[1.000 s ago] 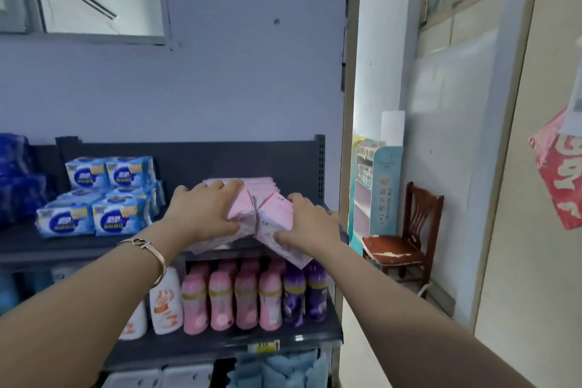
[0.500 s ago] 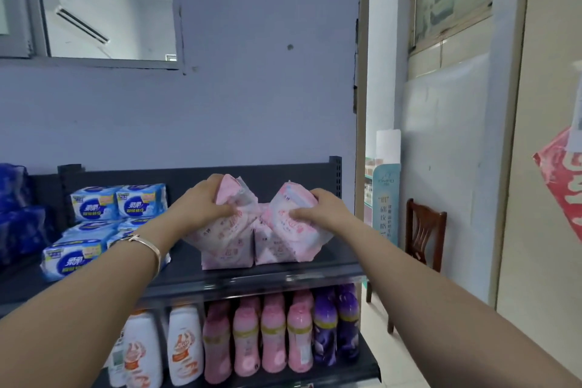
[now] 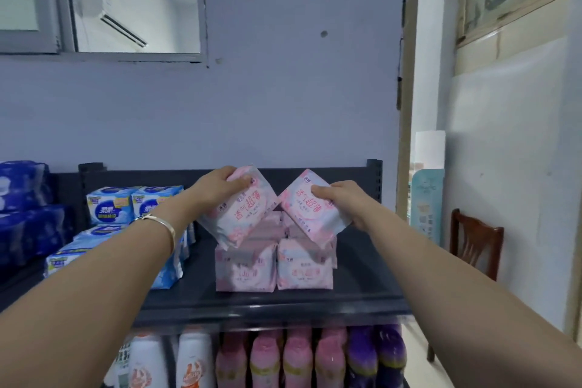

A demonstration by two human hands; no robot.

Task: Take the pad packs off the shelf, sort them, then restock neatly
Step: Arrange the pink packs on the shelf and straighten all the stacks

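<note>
Two rows of pink pad packs [image 3: 274, 271] stand on the dark shelf [image 3: 271, 299]. My left hand [image 3: 217, 187] grips one pink pack [image 3: 242, 214] by its top corner and holds it tilted above the left row. My right hand [image 3: 343, 203] grips a second pink pack [image 3: 310, 216], tilted the other way, above the right row. The two lifted packs nearly touch at their inner corners. A bracelet sits on my left wrist.
Light blue pad packs [image 3: 126, 227] are stacked on the shelf to the left, dark blue packs [image 3: 22, 208] beyond them. Pink, purple and white bottles [image 3: 302, 359] fill the shelf below. A wooden chair [image 3: 475, 242] stands in the doorway on the right.
Both hands have lifted one pink pack each off the pile and raised them, showing the printed fronts. The view has tilted upward, and the packs left on the shelf are now visible.
</note>
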